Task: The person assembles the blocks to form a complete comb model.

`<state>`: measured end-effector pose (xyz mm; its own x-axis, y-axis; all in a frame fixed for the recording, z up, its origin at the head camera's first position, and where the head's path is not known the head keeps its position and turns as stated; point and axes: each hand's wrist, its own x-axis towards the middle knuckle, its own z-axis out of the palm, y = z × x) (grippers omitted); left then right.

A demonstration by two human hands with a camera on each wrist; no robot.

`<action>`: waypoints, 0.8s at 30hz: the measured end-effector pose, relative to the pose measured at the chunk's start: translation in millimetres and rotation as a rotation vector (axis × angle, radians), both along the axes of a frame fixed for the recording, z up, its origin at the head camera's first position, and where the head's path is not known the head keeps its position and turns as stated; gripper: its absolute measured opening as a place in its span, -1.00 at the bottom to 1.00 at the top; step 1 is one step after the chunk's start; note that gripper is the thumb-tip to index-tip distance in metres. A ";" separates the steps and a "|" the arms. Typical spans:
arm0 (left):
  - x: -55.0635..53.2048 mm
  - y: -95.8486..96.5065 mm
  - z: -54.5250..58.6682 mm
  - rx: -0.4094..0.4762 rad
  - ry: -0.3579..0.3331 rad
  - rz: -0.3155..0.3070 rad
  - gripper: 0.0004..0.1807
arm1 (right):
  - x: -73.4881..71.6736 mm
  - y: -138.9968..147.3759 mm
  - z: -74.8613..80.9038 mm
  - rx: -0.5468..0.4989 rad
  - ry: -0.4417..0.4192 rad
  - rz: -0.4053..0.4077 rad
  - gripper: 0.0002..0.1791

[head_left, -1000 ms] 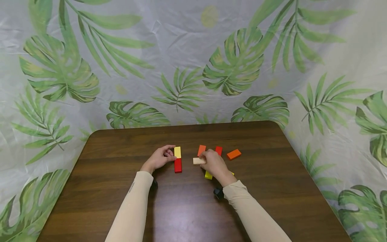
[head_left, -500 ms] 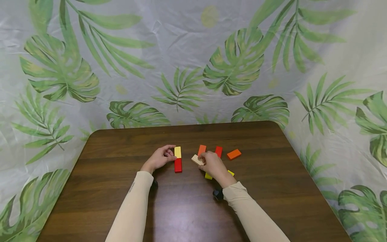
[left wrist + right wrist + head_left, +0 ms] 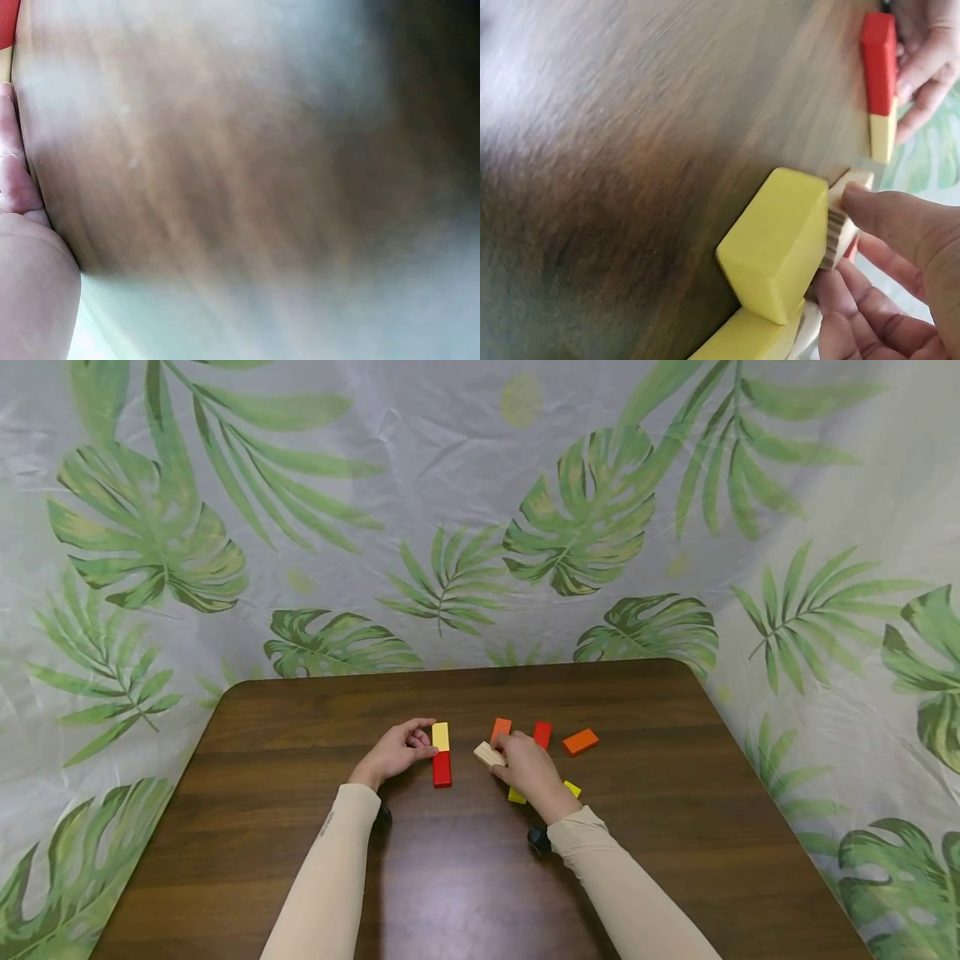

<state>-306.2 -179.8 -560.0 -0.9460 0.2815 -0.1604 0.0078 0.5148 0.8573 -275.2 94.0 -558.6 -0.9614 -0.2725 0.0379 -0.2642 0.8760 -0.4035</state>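
On the left of the table, a pale yellow block (image 3: pixel 440 736) and a red block (image 3: pixel 442 771) lie end to end in a line. My left hand (image 3: pixel 396 752) holds the pale yellow one, thumb near the seam and index finger at its far end. Between thumb and fingers, my right hand (image 3: pixel 531 770) pinches a plain wooden block (image 3: pixel 489 755), which sits slanted. In the right wrist view, a yellow block (image 3: pixel 772 240) stands close by the grooved end of that wooden block. The left wrist view catches only part of the left hand (image 3: pixel 30 262) at its edge.
Behind the right hand lie an orange block (image 3: pixel 502 728), another red block (image 3: pixel 543 733) and, farther right, a second orange block (image 3: pixel 581 742). Yellow blocks (image 3: pixel 517 796) show partly under the right hand. A leaf-patterned cloth (image 3: pixel 450 527) hangs beyond the brown table (image 3: pixel 300 893).
The wooden block in the right hand has turned from lying straight across to slanted, and shifted slightly left. The left hand and its two blocks have stayed in place.
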 end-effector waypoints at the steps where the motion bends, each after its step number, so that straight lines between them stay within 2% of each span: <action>1: 0.2 -0.2 0.2 0.004 0.001 0.000 -0.39 | -5.8 1.8 -11.2 0.012 0.013 0.003 -0.61; 4: 1.1 -0.6 0.5 0.012 0.000 -0.003 -0.40 | -19.8 6.3 -39.4 0.021 0.054 0.006 -0.57; 5: 1.3 -0.8 0.6 0.013 -0.001 -0.004 -0.40 | -20.4 6.4 -39.5 0.015 0.050 0.007 -0.56; 7: 1.4 -1.0 0.6 0.014 -0.004 -0.006 -0.40 | -16.7 4.9 -31.6 0.029 0.045 -0.002 -0.54; 8: 1.3 -1.1 0.4 0.013 -0.004 -0.006 -0.39 | -12.6 3.2 -22.2 0.024 0.032 -0.004 -0.53; 11: 0.8 -0.8 0.4 0.007 -0.003 -0.001 -0.39 | 2.9 -3.2 11.9 0.008 -0.067 -0.013 -0.45; 14: 0.6 -0.1 0.7 -0.001 0.000 0.002 -0.38 | 11.8 -7.5 29.5 -0.040 -0.155 -0.015 -0.33; 18: 1.4 0.5 2.0 0.000 0.000 0.002 -0.38 | 15.5 -8.3 35.3 -0.074 -0.196 -0.003 -0.21; 24: 1.9 1.0 3.2 0.005 -0.004 0.003 -0.38 | 14.0 -5.5 37.7 -0.130 -0.271 0.046 -0.15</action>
